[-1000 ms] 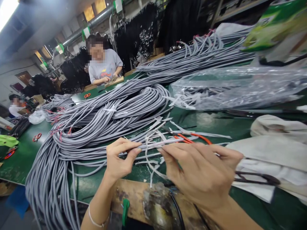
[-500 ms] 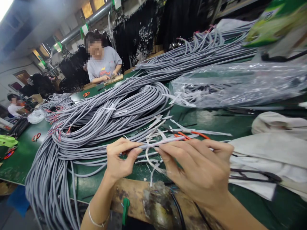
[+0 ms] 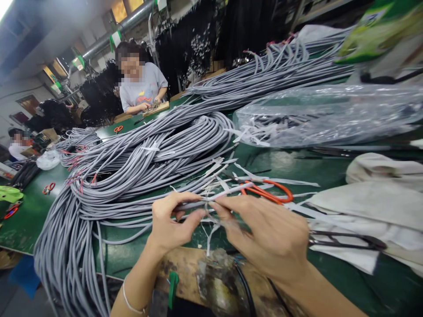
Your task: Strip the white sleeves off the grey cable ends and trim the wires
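Observation:
My left hand pinches a grey cable near its end, thumb and forefinger close together. Just right of it, my right hand is closed on the whitish end part of the same cable. Thin pale strands hang below the cable between the two hands, blurred. Orange-handled scissors lie behind my right hand. A big bundle of grey cables spreads over the green table. White strips are scattered behind the hands.
A brown board with a grimy metal fixture sits at the near edge. To the right are a clear plastic bag, pale cloth and a black tool. Across the table a person works; another is far left.
My left hand has moved slightly right and my right hand slightly left, so they are closer together. More of the orange scissor handles now shows.

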`<state>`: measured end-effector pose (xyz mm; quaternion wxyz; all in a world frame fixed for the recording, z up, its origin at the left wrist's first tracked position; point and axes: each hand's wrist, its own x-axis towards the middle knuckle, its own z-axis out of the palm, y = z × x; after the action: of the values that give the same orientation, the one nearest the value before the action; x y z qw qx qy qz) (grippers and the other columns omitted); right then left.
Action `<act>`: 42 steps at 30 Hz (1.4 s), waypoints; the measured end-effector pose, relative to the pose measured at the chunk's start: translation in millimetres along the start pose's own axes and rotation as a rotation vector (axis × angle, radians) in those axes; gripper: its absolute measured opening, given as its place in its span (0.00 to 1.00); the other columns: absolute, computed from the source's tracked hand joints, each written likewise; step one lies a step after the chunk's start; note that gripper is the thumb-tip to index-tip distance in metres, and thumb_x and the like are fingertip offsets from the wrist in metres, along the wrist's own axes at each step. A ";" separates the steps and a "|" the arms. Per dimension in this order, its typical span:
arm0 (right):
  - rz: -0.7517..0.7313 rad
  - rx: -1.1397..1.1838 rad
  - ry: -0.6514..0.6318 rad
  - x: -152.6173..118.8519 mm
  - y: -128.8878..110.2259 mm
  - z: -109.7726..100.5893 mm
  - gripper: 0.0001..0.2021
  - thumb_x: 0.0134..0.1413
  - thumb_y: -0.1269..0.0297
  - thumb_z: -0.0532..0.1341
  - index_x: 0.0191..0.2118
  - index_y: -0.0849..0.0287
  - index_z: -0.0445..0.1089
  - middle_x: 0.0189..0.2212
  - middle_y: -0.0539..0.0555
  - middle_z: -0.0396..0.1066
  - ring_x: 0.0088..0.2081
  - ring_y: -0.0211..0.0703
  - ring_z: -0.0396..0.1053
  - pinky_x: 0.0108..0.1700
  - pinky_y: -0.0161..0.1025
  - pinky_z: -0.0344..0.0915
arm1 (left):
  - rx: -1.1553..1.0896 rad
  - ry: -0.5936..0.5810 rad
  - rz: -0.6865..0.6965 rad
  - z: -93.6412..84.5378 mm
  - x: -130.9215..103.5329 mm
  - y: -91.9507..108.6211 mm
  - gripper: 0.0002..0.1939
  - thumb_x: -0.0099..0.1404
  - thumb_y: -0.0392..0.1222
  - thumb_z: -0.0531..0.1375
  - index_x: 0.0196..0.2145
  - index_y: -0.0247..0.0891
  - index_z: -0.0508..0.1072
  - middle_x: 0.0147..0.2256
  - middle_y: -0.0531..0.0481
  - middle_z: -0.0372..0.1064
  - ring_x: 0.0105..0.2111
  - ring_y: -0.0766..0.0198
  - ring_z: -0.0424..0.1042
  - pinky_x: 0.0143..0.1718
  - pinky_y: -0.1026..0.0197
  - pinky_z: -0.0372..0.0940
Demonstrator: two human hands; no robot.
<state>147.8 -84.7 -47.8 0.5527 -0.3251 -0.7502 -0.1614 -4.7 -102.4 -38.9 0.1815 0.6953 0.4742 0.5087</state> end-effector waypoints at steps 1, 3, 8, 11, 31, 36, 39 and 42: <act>0.010 0.004 -0.002 -0.8 -0.5 0.6 0.03 0.57 0.72 0.58 0.34 0.58 0.62 0.20 0.49 0.71 0.21 0.35 0.66 0.27 0.35 0.57 | 0.007 0.011 -0.009 1.3 -1.0 -0.8 0.06 0.55 0.37 0.63 0.33 0.37 0.77 0.26 0.48 0.73 0.16 0.72 0.58 0.17 0.68 0.54; 0.040 -0.007 -0.006 -2.2 -1.9 2.0 0.03 0.57 0.73 0.57 0.35 0.58 0.62 0.20 0.49 0.70 0.20 0.34 0.67 0.26 0.34 0.56 | 0.035 0.027 0.011 3.4 -2.1 -1.8 0.05 0.55 0.36 0.63 0.32 0.37 0.76 0.26 0.49 0.73 0.16 0.71 0.60 0.19 0.68 0.56; 0.104 -0.063 0.015 -4.1 -4.5 5.4 0.04 0.58 0.73 0.56 0.34 0.58 0.62 0.21 0.48 0.71 0.20 0.33 0.67 0.25 0.34 0.57 | 0.131 0.009 0.176 7.5 -1.5 -1.0 0.05 0.59 0.33 0.60 0.33 0.38 0.75 0.28 0.48 0.74 0.23 0.68 0.67 0.24 0.68 0.62; 0.131 -0.099 0.034 -4.7 -3.2 6.1 0.04 0.58 0.71 0.56 0.32 0.58 0.63 0.21 0.48 0.71 0.19 0.32 0.66 0.23 0.33 0.56 | 0.161 -0.013 0.279 9.4 -1.4 -0.8 0.08 0.62 0.32 0.56 0.35 0.37 0.74 0.29 0.48 0.71 0.27 0.66 0.68 0.26 0.66 0.62; 1.078 1.682 -0.452 -3.5 24.8 8.4 0.48 0.24 0.36 0.66 0.56 0.51 0.58 0.41 0.60 0.72 0.15 0.23 0.36 0.13 0.29 0.34 | -0.917 -0.381 -0.325 12.1 -0.9 -15.7 0.25 0.60 0.50 0.61 0.26 0.41 0.45 0.23 0.61 0.61 0.09 0.79 0.59 0.06 0.78 0.45; 1.130 1.636 -0.574 -8.0 21.3 10.1 0.44 0.29 0.45 0.70 0.57 0.49 0.58 0.45 0.62 0.70 0.16 0.21 0.39 0.15 0.28 0.36 | -0.865 -0.384 -0.377 13.3 -1.6 -14.1 0.29 0.57 0.55 0.62 0.26 0.42 0.43 0.23 0.60 0.64 0.07 0.78 0.58 0.06 0.77 0.45; 1.245 1.455 -0.474 -1.6 15.7 10.0 0.38 0.30 0.51 0.71 0.52 0.55 0.62 0.31 0.56 0.74 0.15 0.22 0.42 0.15 0.27 0.36 | -0.704 -0.287 -0.426 15.5 -3.8 -8.7 0.29 0.54 0.55 0.64 0.26 0.42 0.44 0.21 0.63 0.59 0.08 0.79 0.53 0.08 0.75 0.46; 1.366 1.251 -0.309 5.7 13.1 10.7 0.31 0.23 0.58 0.74 0.41 0.60 0.68 0.17 0.46 0.66 0.14 0.24 0.46 0.14 0.26 0.37 | -0.459 -0.165 -0.328 15.9 -5.3 -3.2 0.26 0.54 0.46 0.65 0.23 0.39 0.47 0.18 0.63 0.50 0.13 0.80 0.50 0.13 0.73 0.46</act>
<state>147.8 -66.9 -47.6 0.4963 -0.3567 -0.4124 0.6756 7.6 -101.7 -50.7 0.4515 0.5892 0.4365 0.5084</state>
